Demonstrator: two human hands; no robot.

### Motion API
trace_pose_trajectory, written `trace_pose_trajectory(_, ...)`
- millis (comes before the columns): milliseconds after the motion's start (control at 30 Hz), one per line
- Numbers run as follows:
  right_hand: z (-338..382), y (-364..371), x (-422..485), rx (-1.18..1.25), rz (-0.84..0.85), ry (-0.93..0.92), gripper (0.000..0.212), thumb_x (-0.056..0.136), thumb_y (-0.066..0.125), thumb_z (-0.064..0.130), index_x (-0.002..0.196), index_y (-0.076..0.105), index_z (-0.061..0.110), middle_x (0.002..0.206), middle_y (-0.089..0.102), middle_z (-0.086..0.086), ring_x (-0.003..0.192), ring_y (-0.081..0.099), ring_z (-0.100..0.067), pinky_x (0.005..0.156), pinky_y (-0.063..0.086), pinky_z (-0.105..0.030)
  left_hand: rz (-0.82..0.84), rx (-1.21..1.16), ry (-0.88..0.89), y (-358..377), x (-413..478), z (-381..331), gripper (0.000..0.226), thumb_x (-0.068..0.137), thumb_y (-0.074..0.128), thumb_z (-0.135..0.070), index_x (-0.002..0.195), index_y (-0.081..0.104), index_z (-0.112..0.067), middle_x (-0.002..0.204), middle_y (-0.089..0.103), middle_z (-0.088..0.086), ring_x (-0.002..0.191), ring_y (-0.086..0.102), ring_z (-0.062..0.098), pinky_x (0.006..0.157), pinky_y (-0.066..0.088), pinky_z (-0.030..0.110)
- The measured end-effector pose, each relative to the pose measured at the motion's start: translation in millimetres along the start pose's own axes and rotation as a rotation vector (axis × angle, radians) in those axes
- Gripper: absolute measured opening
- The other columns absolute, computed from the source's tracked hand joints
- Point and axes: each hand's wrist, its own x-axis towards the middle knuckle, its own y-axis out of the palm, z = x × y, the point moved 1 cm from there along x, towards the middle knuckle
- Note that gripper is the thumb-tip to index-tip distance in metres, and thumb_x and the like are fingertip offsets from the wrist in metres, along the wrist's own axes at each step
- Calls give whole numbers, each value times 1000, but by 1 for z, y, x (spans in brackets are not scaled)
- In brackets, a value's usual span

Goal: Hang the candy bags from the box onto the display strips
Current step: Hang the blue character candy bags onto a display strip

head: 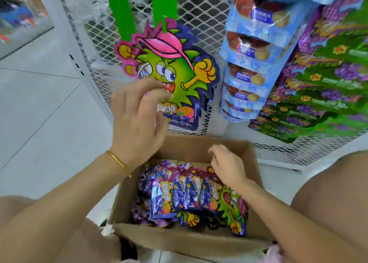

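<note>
The floor (pixel 39 103) is pale grey tile with thin joint lines; a white mesh rack (pixel 199 13) rises from it, and the far left of the room is blurred. Two green display strips (pixel 117 9) hang down the mesh; one candy bag (pixel 179 71) - a green cartoon figure in a pink cap - hangs at the foot of the right strip. Beside it on the right hang blue snack bags (pixel 256 49), then green and purple bags (pixel 328 87).

An open cardboard box (pixel 179 240) sits on the floor just before the rack; more candy bags (pixel 189 199) lie stacked inside. The left hand (pixel 135 113), a gold bangle (pixel 119 161) on its wrist, is raised before the hung bag, fingers loosely spread and blurred. The right hand (pixel 227 163) is down in the box over the bag tops, fingers curled under - whether they hold one I cannot tell.
</note>
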Motion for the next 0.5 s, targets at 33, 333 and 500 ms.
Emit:
trace_pose_trajectory(33, -13, 11, -2, -1, 74, 55, 24, 90, 47, 11, 112, 56, 16, 113, 58, -4, 95, 61, -26, 75, 50, -36, 89, -11, 24, 5, -10, -3, 44, 68, 54, 2, 107, 46, -16, 117, 47, 1, 107, 47, 27, 89, 33, 40)
trace_pose_trajectory(333, -54, 111, -31, -16, 713, 196, 99, 74, 74, 43, 148, 11, 26, 149, 21, -13, 130, 38, -35, 105, 37, -43, 822, 20, 86, 60, -86, -12, 43, 68, 45, -7, 110, 51, -13, 121, 56, 10, 103, 48, 29, 78, 45, 40)
trace_pose_trajectory(500, -43, 138, -35, -274, 843, 63, 108, 76, 69, 49, 148, -10, 30, 155, -16, -13, 140, 7, -47, 105, 37, -50, 902, 19, 30, 67, -90, -3, 42, 70, 39, -13, 111, 50, -10, 119, 55, 14, 101, 52, 36, 78, 48, 45)
